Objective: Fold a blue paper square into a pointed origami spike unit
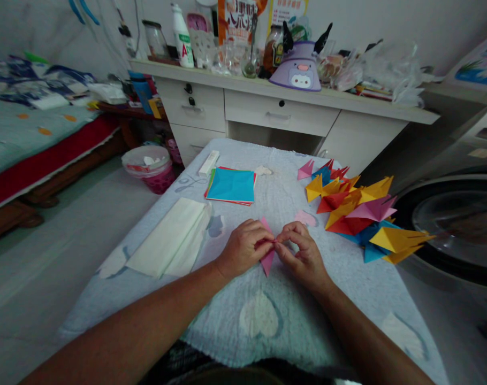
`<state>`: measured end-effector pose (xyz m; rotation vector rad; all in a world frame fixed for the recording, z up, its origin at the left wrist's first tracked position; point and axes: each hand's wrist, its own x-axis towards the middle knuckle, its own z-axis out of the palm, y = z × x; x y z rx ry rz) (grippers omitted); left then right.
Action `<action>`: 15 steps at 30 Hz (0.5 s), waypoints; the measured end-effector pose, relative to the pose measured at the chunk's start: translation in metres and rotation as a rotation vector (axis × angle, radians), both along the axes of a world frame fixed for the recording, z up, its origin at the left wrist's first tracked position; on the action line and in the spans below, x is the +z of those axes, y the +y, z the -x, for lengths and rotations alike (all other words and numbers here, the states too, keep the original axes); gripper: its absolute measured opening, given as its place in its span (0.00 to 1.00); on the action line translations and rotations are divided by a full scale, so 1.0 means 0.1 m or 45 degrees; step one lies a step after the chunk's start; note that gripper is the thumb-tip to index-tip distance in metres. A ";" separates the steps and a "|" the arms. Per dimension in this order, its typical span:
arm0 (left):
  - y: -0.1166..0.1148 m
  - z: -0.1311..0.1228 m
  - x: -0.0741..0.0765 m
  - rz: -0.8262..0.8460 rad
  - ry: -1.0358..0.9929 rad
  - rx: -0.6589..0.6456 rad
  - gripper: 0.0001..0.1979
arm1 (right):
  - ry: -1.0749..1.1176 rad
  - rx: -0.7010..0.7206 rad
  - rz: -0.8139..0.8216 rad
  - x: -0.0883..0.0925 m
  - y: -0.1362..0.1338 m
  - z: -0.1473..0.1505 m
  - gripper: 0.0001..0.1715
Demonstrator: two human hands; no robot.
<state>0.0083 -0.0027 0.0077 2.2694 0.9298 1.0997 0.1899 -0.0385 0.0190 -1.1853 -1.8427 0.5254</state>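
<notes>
One pink paper [267,262] is over the middle of the table [299,331], its long way running from near to far, with a sharp tip at each end. It looks folded and thin, and the left hand [245,247] and right hand [304,255] both pinch it at its middle. I count one stack of square sheets [231,185], blue on top, one white box [208,163], and many pointy papers [348,207], too bunched to count.

Folded paper [267,264], pink; paper stack [231,186], blue uppermost, red and green edges. Folded figures [350,205], yellow, red, blue, pink. Worktop cloth [223,315], pale blue, heart-patterned.
</notes>
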 end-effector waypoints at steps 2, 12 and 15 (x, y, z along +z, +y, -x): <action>0.00 0.00 0.00 -0.018 -0.005 -0.001 0.03 | 0.014 0.024 0.017 0.01 -0.01 -0.01 0.03; 0.00 -0.02 0.00 -0.090 0.084 -0.019 0.05 | 0.128 0.073 0.110 0.03 -0.01 -0.02 0.08; 0.01 -0.02 -0.01 -0.114 0.068 -0.030 0.04 | 0.179 0.089 0.151 0.01 -0.01 -0.02 0.07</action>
